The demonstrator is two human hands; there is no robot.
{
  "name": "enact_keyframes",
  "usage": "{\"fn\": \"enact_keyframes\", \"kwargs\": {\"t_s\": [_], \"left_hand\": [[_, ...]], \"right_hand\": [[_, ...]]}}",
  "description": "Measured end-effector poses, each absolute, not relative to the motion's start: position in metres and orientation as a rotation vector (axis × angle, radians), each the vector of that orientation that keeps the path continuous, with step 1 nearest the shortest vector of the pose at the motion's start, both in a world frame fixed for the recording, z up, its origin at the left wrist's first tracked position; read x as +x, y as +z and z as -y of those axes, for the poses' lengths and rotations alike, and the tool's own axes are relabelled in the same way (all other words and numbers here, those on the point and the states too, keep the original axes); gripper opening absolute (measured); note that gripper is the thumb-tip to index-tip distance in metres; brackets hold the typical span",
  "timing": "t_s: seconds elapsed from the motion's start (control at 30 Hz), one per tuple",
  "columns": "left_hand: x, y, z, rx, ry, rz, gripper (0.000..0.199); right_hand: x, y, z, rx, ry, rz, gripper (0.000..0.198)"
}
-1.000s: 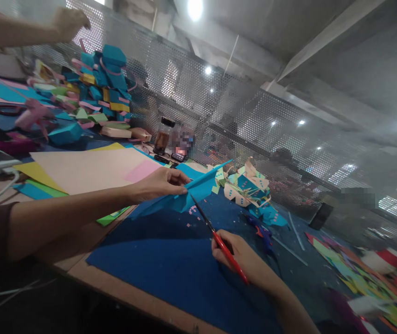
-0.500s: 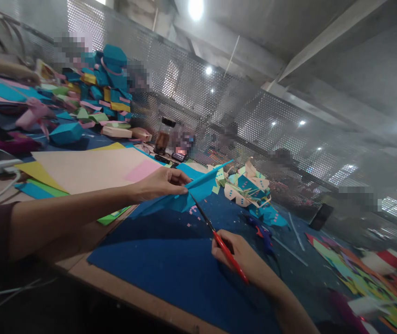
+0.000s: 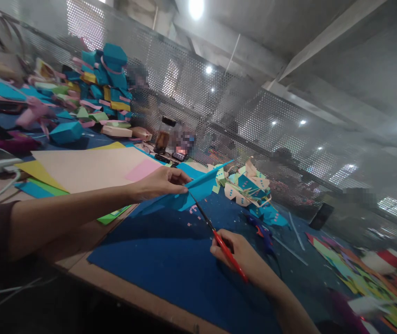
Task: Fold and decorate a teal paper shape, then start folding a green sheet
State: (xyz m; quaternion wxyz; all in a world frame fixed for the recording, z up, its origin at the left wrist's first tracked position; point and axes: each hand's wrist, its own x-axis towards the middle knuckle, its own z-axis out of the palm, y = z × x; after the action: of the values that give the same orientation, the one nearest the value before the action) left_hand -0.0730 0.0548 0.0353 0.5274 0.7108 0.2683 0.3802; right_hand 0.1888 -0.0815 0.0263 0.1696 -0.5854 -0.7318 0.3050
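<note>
One blue paper sheet: we judge cutting unfinished.
Our left hand pinches it; our right hand grips red-handled scissors at its edge.

A ceiling lamp is glaring amid dimness, light is glinting through a perforated screen, shadow is darkening the tabletop beneath blue paper, and the right edge is blurring.

No legible text, no readable labels or brands, no numbers, no signs
</note>
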Motion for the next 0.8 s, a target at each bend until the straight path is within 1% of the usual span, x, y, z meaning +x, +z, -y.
{"fn": "enact_keyframes", "kwargs": {"t_s": [0.3,0.8], "left_hand": [[-0.0736,0.0359,-0.0544,1.7,0.904,-0.654,0.032],[-0.0729,0.0366,-0.0524,1.64,0.896,-0.649,0.027]], "right_hand": [[0.1924,0.0199,0.0807,-1.657,0.878,2.061,0.015],[0.1939,0.016,0.0788,-1.669,0.792,2.059,0.014]]}}
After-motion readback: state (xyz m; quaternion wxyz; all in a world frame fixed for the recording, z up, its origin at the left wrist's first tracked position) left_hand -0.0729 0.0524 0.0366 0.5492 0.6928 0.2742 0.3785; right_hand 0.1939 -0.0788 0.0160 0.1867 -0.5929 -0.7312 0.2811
